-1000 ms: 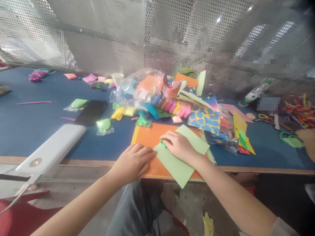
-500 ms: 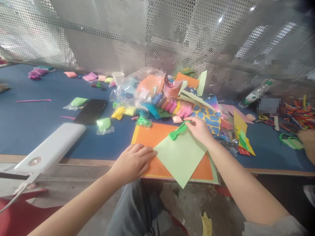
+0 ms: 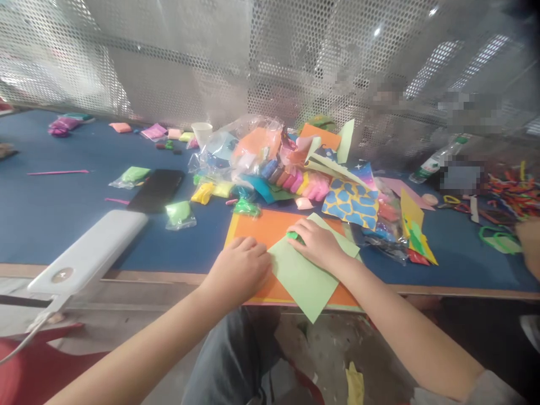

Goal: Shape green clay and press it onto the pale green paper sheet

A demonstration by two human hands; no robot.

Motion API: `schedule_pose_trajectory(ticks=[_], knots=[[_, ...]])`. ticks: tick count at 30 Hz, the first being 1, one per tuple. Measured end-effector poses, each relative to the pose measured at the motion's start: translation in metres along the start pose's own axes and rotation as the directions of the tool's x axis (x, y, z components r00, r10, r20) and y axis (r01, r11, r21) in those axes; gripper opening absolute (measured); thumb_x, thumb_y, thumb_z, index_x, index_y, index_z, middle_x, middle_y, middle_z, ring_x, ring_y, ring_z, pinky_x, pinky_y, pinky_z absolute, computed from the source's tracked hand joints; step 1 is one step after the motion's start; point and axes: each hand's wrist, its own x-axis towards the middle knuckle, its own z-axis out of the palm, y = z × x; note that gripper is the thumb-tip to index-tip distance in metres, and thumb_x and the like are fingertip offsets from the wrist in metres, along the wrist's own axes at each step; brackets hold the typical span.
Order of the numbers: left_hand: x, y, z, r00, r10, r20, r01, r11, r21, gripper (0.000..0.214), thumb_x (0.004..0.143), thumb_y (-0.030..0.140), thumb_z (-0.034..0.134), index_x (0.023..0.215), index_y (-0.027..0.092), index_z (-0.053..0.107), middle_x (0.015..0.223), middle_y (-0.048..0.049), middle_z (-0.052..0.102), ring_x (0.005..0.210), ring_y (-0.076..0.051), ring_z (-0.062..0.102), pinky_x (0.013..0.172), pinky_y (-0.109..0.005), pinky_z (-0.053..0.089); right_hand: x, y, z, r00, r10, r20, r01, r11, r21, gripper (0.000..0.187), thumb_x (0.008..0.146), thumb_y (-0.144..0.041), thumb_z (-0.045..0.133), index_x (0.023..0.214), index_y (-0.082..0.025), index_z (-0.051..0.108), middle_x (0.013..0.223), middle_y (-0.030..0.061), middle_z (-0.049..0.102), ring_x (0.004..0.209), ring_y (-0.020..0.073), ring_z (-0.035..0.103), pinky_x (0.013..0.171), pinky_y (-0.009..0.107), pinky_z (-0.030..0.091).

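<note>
pinching a small bright-green clay-like lump [image 3: 292, 234], likely soft, the right hand [image 3: 315, 243] best holds its edge. what the left hand [image 3: 242, 269] grips, i cannot tell.

Left hand [image 3: 242, 269] and right hand [image 3: 316, 242] lie near each other, palm-down, curled.

We are in what looks like a shared craft workshop: perforated metal panels [image 3: 295, 62] rise behind the far edge of our blue table [image 3: 63, 208], small bags of what looks like modelling clay [image 3: 179, 212] dot its left side, and patterned paper [image 3: 350, 205] lies piled toward the far edge. At the near edge an orange sheet [image 3: 253, 225] and a pale green sheet [image 3: 306, 287] overlap. Another person's arm [image 3: 530, 244] shows at the right, near tangled bright strands [image 3: 517, 190], and a yellow scrap [image 3: 355, 385] litters the grey floor [image 3: 327, 349].
</note>
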Motion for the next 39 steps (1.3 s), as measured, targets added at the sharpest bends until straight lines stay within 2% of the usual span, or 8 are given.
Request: schedule_pose_trajectory(ticks=[6, 13, 16, 20, 23, 32, 37, 39], knots=[[0.019, 0.012, 0.021, 0.995, 0.091, -0.053, -0.097, 0.986, -0.138, 0.039, 0.093, 0.039, 0.046, 0.123, 0.015, 0.055, 0.123, -0.0052, 0.063, 0.113, -0.023, 0.055, 0.098, -0.036, 0.042, 0.007, 0.012, 0.008, 0.999, -0.018, -0.039, 0.023, 0.991, 0.134, 0.018, 0.092, -0.023, 0.041, 0.097, -0.02, 0.058, 0.098, 0.0068, 0.064, 0.096, 0.0219, 0.06, 0.073, 0.031, 0.045], [0.013, 0.008, 0.025, 0.994, 0.086, -0.06, -0.095, 0.981, -0.171, 0.038, 0.094, 0.037, 0.044, 0.124, 0.016, 0.055, 0.128, -0.0063, 0.061, 0.119, -0.023, 0.054, 0.102, -0.039, 0.042, 0.014, 0.046, 0.0, 0.949, 0.272, -0.163, -0.195, 0.906, 0.377, 0.019, 0.09, -0.028, 0.042, 0.101, -0.021, 0.056, 0.103, 0.0061, 0.066, 0.092, 0.0207, 0.063, 0.078, 0.033, 0.048], [0.014, 0.009, 0.024, 0.995, 0.082, -0.055, -0.09, 0.981, -0.169, 0.039, 0.095, 0.037, 0.043, 0.125, 0.016, 0.055, 0.128, -0.0063, 0.061, 0.119, -0.024, 0.054, 0.103, -0.04, 0.042, 0.008, 0.04, -0.002, 0.967, 0.214, -0.139, -0.153, 0.923, 0.353, 0.024, 0.091, -0.03, 0.041, 0.108, -0.023, 0.057, 0.114, 0.0058, 0.064, 0.102, 0.0208, 0.061, 0.083, 0.033, 0.047], [0.015, 0.009, 0.024, 0.995, 0.087, -0.046, -0.093, 0.98, -0.174, 0.039, 0.095, 0.037, 0.042, 0.124, 0.016, 0.055, 0.127, -0.0062, 0.062, 0.119, -0.024, 0.054, 0.103, -0.041, 0.042, -0.002, 0.018, 0.003, 0.998, 0.029, -0.056, -0.027, 0.999, 0.038, 0.031, 0.091, -0.037, 0.044, 0.116, -0.022, 0.057, 0.115, 0.0092, 0.062, 0.104, 0.0253, 0.059, 0.076, 0.032, 0.046], [0.014, 0.009, 0.025, 0.996, 0.084, -0.039, -0.089, 0.981, -0.172, 0.04, 0.095, 0.037, 0.041, 0.126, 0.015, 0.054, 0.127, -0.0059, 0.061, 0.12, -0.025, 0.053, 0.104, -0.041, 0.041, -0.002, 0.012, 0.01, 0.996, 0.082, -0.032, -0.084, 0.993, -0.078, 0.031, 0.095, -0.034, 0.037, 0.108, -0.019, 0.061, 0.105, 0.0122, 0.065, 0.091, 0.0259, 0.061, 0.063, 0.03, 0.04], [0.014, 0.008, 0.023, 0.995, 0.088, -0.038, -0.093, 0.98, -0.175, 0.038, 0.095, 0.036, 0.041, 0.124, 0.016, 0.055, 0.129, -0.0056, 0.061, 0.12, -0.024, 0.053, 0.102, -0.04, 0.042, 0.02, 0.036, 0.007, 0.951, 0.297, -0.088, -0.281, 0.947, 0.155, 0.023, 0.094, -0.031, 0.037, 0.099, -0.02, 0.056, 0.09, 0.0073, 0.07, 0.082, 0.0219, 0.066, 0.064, 0.027, 0.042], [0.014, 0.008, 0.023, 0.994, 0.088, -0.058, -0.096, 0.981, -0.169, 0.038, 0.095, 0.036, 0.042, 0.123, 0.016, 0.056, 0.127, -0.0063, 0.061, 0.119, -0.024, 0.054, 0.102, -0.04, 0.043, 0.016, 0.042, 0.002, 0.914, 0.402, -0.061, -0.369, 0.883, 0.289, 0.039, 0.096, -0.044, 0.021, 0.106, -0.021, 0.051, 0.065, -0.0003, 0.064, 0.048, 0.0162, 0.059, 0.048, 0.025, 0.041], [0.014, 0.008, 0.023, 0.994, 0.091, -0.054, -0.099, 0.981, -0.165, 0.038, 0.095, 0.036, 0.042, 0.123, 0.016, 0.056, 0.127, -0.0062, 0.061, 0.118, -0.024, 0.054, 0.101, -0.04, 0.043, 0.013, 0.04, 0.0, 0.923, 0.384, -0.031, -0.358, 0.883, 0.304, 0.038, 0.094, -0.049, 0.028, 0.103, -0.023, 0.054, 0.064, -0.0016, 0.063, 0.05, 0.0163, 0.06, 0.049, 0.025, 0.041]])
